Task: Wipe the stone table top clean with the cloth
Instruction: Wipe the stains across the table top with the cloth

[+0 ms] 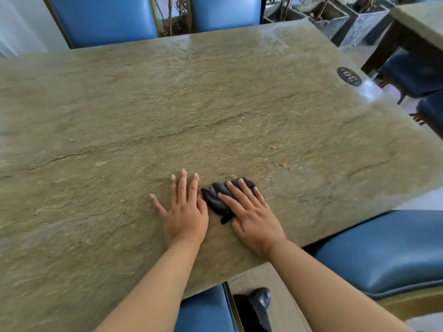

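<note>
The greenish stone table top (pixel 182 111) fills most of the view. A dark grey cloth (pixel 214 196) lies bunched near the table's front edge. My right hand (pixel 251 214) presses flat on the cloth, fingers spread over it. My left hand (pixel 184 212) rests flat on the bare stone just left of the cloth, fingers apart, holding nothing. A few small yellow crumbs (pixel 280 164) lie on the stone beyond and to the right of the cloth.
A round black number tag (pixel 349 76) sits at the far right corner. Blue padded chairs stand at the far side (pixel 103 19), at the right (pixel 383 250) and below the front edge (pixel 206 312). A second table (pixel 419 22) and planters (pixel 335 17) stand beyond.
</note>
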